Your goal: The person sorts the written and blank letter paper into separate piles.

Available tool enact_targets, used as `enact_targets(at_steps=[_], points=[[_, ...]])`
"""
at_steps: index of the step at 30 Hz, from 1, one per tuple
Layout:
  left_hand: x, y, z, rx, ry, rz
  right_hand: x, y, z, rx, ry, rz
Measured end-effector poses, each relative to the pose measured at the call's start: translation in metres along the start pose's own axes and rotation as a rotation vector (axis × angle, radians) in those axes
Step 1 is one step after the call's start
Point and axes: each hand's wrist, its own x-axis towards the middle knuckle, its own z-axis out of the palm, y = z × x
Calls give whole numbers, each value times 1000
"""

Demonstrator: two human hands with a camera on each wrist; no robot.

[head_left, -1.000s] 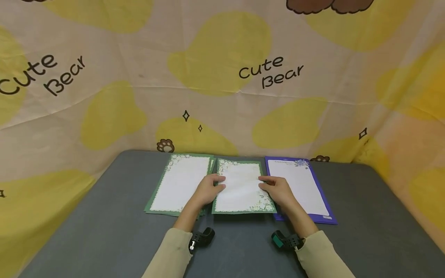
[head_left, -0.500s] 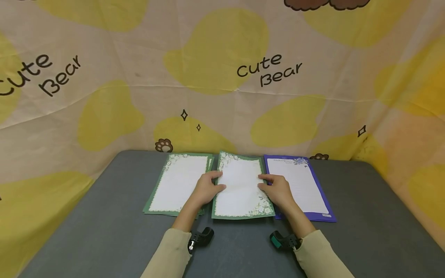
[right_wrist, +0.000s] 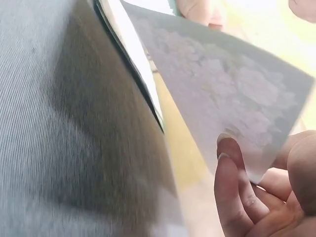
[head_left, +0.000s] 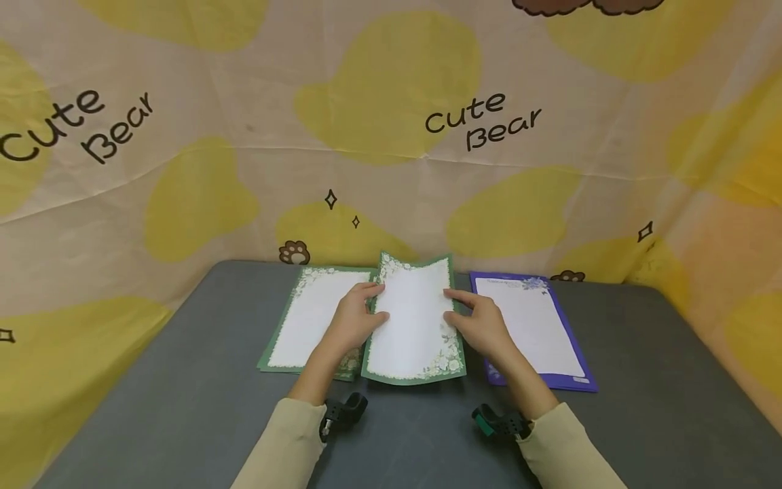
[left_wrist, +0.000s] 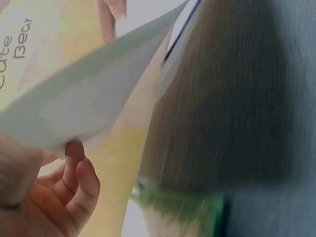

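Observation:
Between both hands a sheet of paper (head_left: pixel 415 319) with a green floral border is held up off the table, bowed along its length. My left hand (head_left: pixel 354 317) pinches its left edge, thumb on the front and fingers curled behind, as the left wrist view shows of the hand (left_wrist: pixel 54 192). On the opposite edge my right hand (head_left: pixel 484 326) pinches it likewise; in the right wrist view the fingertips of that hand (right_wrist: pixel 261 192) press the back. Under my left forearm lies a stack of green-bordered sheets (head_left: pixel 311 319). A purple-bordered stack (head_left: pixel 531 326) lies by my right hand.
The dark grey table (head_left: pixel 183 407) runs up to a cloth backdrop (head_left: pixel 391 136) with yellow blotches and printed lettering. Black wrist cameras sit on both wrists, the left camera (head_left: pixel 345 411) and the right camera (head_left: pixel 501 422).
The held sheet has risen and shifted slightly left, away from the purple-bordered stack, and now bows more. Both hands moved with it and kept their grip on its edges.

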Motion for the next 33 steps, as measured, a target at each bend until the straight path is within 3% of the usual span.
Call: enact_targets(at_steps=[9,16,27,33], points=[[-4,-8,-48,102,0,-24,15,-22,19,-34,-84,-68],[-6,-24,-82,181,13,-29,23,-39,49,-1,-119,-67],[-13,-65,-107,299,39,-61,33,-48,103,36,-143,-104],[-14,-79,-113,336,37,-91,40,-50,120,-7,-143,-93]])
